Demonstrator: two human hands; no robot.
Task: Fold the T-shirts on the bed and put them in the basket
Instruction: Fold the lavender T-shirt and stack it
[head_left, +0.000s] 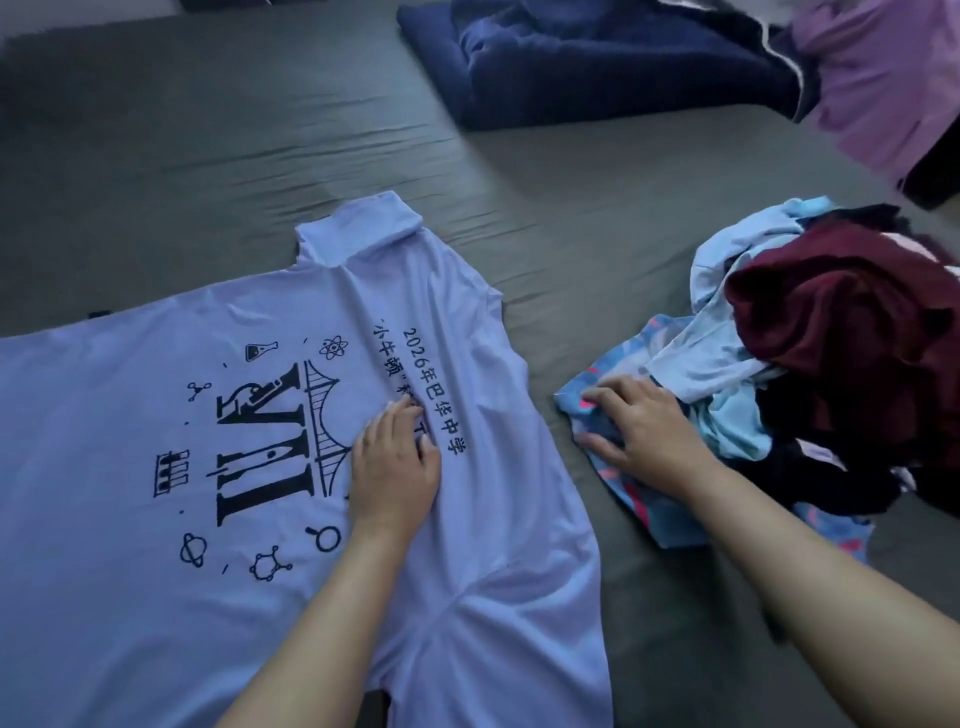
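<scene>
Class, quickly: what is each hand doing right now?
Left hand: open, pressing flat on the white T-shirt.
Right hand: open, fingers resting on the blue patterned garment.

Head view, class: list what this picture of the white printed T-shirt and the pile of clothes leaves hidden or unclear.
- White printed T-shirt: left side and hem cut off by the frame edges.
- Printed line of characters: partly covered by the left hand.
- Pile of mixed clothes: garments overlap; count unclear.
- Basket: not in view.
- Purple garment: blurred, cut off.

1 white printed tee (260, 415) laid flat, 1 heap of mixed clothes (810, 364), 2 hands: left (395, 467), right (644, 426).
</scene>
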